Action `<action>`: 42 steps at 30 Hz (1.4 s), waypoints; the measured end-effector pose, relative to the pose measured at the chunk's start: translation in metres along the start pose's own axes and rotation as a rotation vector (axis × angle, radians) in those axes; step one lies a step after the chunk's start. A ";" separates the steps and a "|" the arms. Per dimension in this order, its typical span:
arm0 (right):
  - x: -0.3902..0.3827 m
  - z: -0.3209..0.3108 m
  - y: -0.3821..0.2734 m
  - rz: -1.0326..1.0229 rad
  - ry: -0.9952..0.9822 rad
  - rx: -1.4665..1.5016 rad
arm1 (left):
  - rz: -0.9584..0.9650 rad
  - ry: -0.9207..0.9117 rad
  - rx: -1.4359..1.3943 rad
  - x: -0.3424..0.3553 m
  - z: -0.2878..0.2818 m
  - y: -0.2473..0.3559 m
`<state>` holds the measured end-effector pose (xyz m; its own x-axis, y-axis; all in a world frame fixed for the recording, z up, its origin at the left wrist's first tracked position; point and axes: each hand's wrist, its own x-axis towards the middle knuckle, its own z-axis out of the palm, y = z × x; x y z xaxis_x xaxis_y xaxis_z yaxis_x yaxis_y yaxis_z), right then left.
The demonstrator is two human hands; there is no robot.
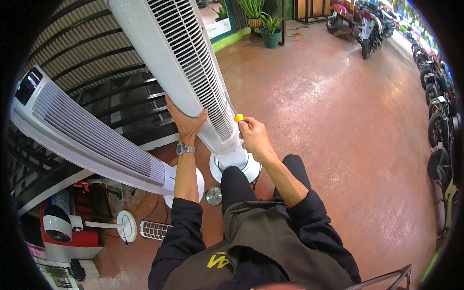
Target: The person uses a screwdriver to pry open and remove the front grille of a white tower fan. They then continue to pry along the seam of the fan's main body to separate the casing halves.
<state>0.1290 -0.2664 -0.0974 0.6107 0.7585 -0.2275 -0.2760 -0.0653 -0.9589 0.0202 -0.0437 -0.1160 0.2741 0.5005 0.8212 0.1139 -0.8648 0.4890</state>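
A tall white tower fan (166, 58) with a slatted front stands on its round base (249, 174) before my knees. My left hand (187, 121) grips its side low on the body, thumb toward the front and the other fingers partly hidden behind it. In my right hand (256, 140) is a screwdriver (238, 117) with a yellow handle. Its thin shaft points up along the fan's right side; the tip is hard to make out. By my left knee, a small round dish (213, 195) lies on the floor.
At left a second tower fan (96, 130) leans in view before black metal railings (116, 79). A small white pedestal fan (126, 226) and a grille-like panel (154, 230) lie at lower left. Potted plants (270, 36) and motorcycles (369, 29) stand beyond the reddish floor (338, 145).
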 end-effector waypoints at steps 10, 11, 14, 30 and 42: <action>0.017 -0.003 0.021 -0.315 0.116 -0.373 | 0.028 0.028 0.012 -0.001 0.004 -0.005; 0.025 -0.006 0.032 -0.475 0.180 -0.518 | 0.030 0.029 0.002 0.001 0.005 -0.003; -0.005 0.007 -0.004 -0.296 0.135 -0.791 | 0.041 0.025 0.022 -0.001 -0.003 -0.005; 0.008 0.006 0.031 -0.598 0.299 -0.540 | -0.012 0.025 0.050 0.000 -0.006 0.005; -0.004 -0.002 0.019 -0.153 0.144 0.430 | -0.077 -0.004 -0.007 -0.004 -0.002 0.008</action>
<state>0.1226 -0.2723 -0.1147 0.7565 0.6388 -0.1399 -0.4387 0.3371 -0.8330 0.0178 -0.0524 -0.1151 0.2688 0.5649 0.7801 0.1284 -0.8237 0.5523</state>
